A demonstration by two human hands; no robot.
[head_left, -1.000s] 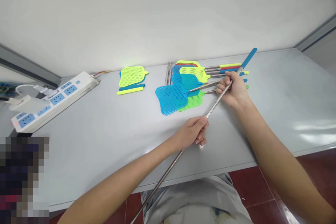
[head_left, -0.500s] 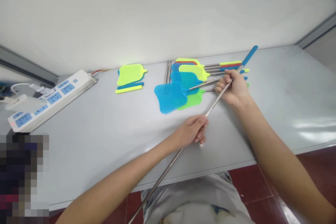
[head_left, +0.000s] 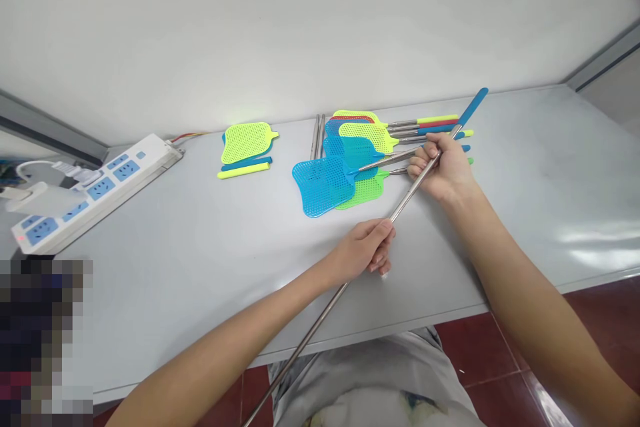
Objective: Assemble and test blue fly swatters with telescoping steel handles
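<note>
My left hand (head_left: 367,248) is closed around the middle of a long metal telescopic rod (head_left: 320,323). My right hand (head_left: 443,167) grips the same rod higher up, just below its blue handle (head_left: 473,107). The rod runs slantwise over the table's front edge, and its lower end lies outside the view. Behind my right hand lies a pile of fly swatters with metal shafts: a blue swatter (head_left: 323,187) on top, a green swatter (head_left: 367,195) partly beneath it, and yellow, red and blue ones farther back.
Two bare metal rods (head_left: 317,137) lie left of the pile. Farther left are a yellow swatter head (head_left: 245,140) over a blue one, plus a blue grip (head_left: 246,163) and a yellow grip (head_left: 243,171). A power strip (head_left: 100,190) with plugs sits at the table's left.
</note>
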